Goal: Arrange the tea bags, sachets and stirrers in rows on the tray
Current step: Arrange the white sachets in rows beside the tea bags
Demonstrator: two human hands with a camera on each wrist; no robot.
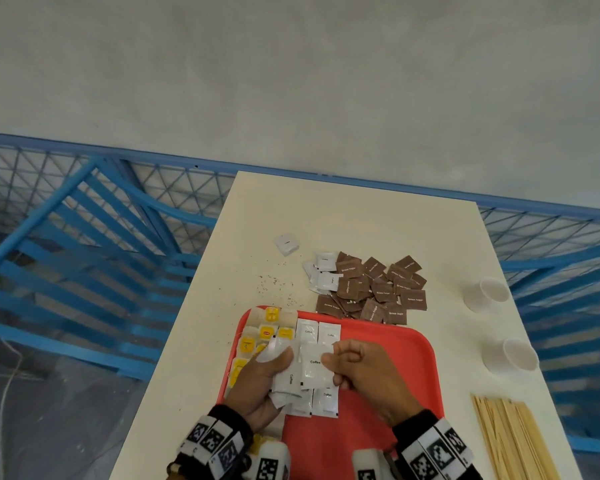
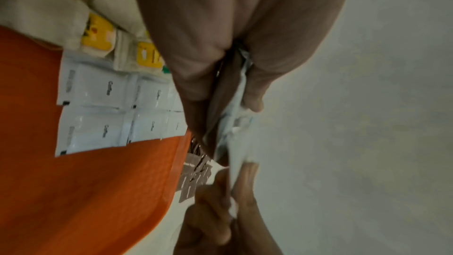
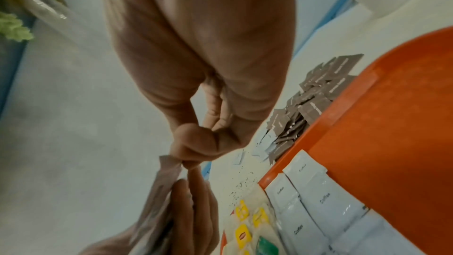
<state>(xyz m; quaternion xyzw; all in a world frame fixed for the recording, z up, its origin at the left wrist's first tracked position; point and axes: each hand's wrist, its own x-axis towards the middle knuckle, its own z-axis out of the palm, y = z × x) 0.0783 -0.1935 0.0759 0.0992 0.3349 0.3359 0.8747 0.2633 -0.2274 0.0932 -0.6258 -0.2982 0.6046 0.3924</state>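
A red tray (image 1: pixel 395 362) lies on the white table. Tea bags (image 1: pixel 266 332) with yellow tags fill its left side, and white coffee sachets (image 1: pixel 307 330) lie in rows beside them. Above the tray my left hand (image 1: pixel 278 370) grips a small stack of white sachets (image 1: pixel 288 379). My right hand (image 1: pixel 329 362) pinches the edge of one coffee sachet (image 1: pixel 314 363) at the stack. In the right wrist view the pinched sachet (image 3: pixel 161 181) hangs from the right hand's fingertips (image 3: pixel 188 162). Beyond the tray lie brown sugar sachets (image 1: pixel 374 289); wooden stirrers (image 1: pixel 510 441) lie to its right.
Two white paper cups (image 1: pixel 487 294) (image 1: pixel 511 355) stand near the table's right edge. A few white sachets (image 1: pixel 323 271) lie left of the brown pile, with a single one (image 1: pixel 286 244) farther back. Dark crumbs (image 1: pixel 274 285) dot the table. Blue metal frames surround it.
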